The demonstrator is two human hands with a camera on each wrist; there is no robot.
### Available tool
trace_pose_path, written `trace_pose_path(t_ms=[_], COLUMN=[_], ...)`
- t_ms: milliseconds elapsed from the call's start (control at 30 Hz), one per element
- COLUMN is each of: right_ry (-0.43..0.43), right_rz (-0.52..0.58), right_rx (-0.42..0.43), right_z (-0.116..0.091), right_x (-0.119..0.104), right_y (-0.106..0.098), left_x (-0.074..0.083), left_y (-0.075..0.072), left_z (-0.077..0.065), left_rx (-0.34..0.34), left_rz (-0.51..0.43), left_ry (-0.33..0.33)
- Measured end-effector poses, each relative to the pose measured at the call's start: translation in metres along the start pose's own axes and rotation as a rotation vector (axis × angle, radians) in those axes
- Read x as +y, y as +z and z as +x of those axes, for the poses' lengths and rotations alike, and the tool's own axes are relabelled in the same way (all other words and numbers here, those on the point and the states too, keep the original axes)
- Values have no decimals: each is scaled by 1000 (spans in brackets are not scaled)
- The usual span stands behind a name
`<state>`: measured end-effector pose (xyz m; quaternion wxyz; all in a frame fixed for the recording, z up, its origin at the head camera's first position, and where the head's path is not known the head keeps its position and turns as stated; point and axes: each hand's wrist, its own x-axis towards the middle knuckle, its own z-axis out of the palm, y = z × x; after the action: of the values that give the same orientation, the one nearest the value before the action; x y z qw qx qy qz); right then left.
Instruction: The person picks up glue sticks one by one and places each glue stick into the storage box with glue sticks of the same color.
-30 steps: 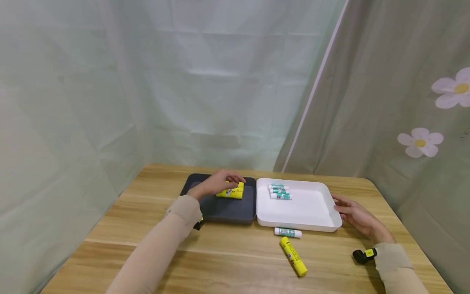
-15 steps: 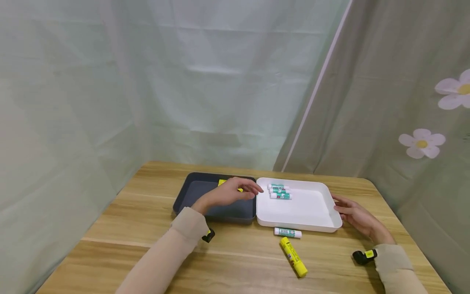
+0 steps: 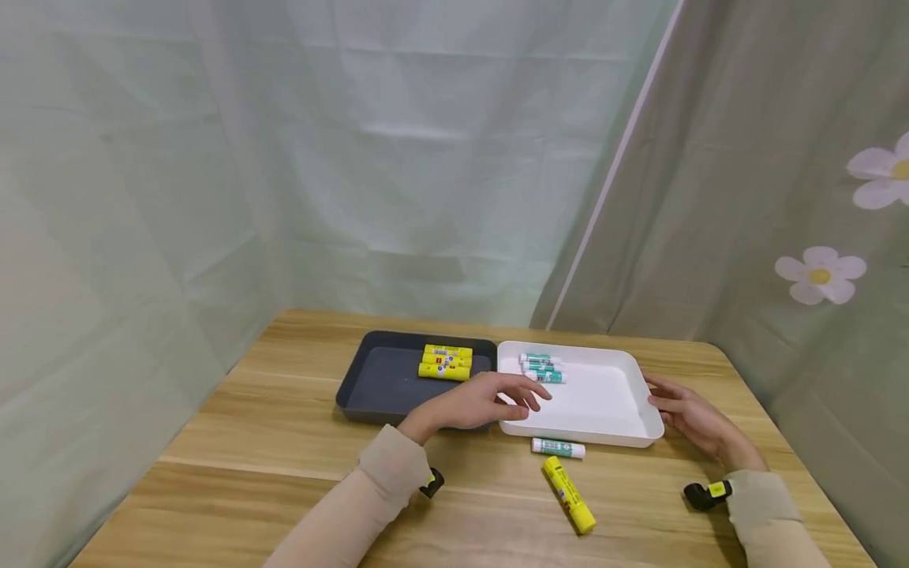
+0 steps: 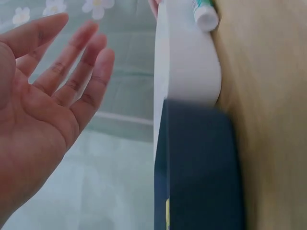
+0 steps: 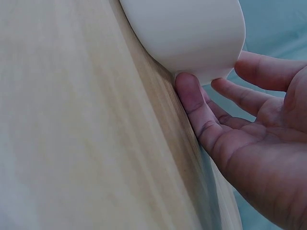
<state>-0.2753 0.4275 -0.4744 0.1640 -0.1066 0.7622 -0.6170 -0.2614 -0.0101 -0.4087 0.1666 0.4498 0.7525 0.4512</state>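
Observation:
My left hand (image 3: 490, 400) hangs over the near edges of two side-by-side trays, fingers spread and nothing in them. In the left wrist view the same hand (image 4: 53, 96) shows its bare palm. My right hand (image 3: 692, 418) touches the right side of the white tray (image 3: 589, 422) with its fingertips, which meet the tray's outer wall in the right wrist view (image 5: 206, 43). White-and-green glue sticks (image 3: 543, 377) lie together in the white tray. Yellow glue sticks (image 3: 443, 371) lie in a row in the dark grey tray (image 3: 376, 386).
One white-and-green glue stick (image 3: 558, 448) lies on the wooden table (image 3: 234, 442) just before the white tray. Nearer, a larger yellow glue stick (image 3: 569, 495) lies at a slant. A pale curtain (image 3: 426, 158) hangs behind the table.
My left hand has moved from over the yellow glue sticks to the right and nearer, uncovering them. The right hand has stayed at the white tray.

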Motion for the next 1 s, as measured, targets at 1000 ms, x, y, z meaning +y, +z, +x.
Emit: trace_pose_path(t_ms=[1000], right_ry=[26], right_rz=[5], right_rx=[14], right_z=[-2], right_x=[-1], right_y=[0], left_x=[0], left_y=[62], left_z=[17], left_rx=[-151], left_rz=[70], left_ry=[3])
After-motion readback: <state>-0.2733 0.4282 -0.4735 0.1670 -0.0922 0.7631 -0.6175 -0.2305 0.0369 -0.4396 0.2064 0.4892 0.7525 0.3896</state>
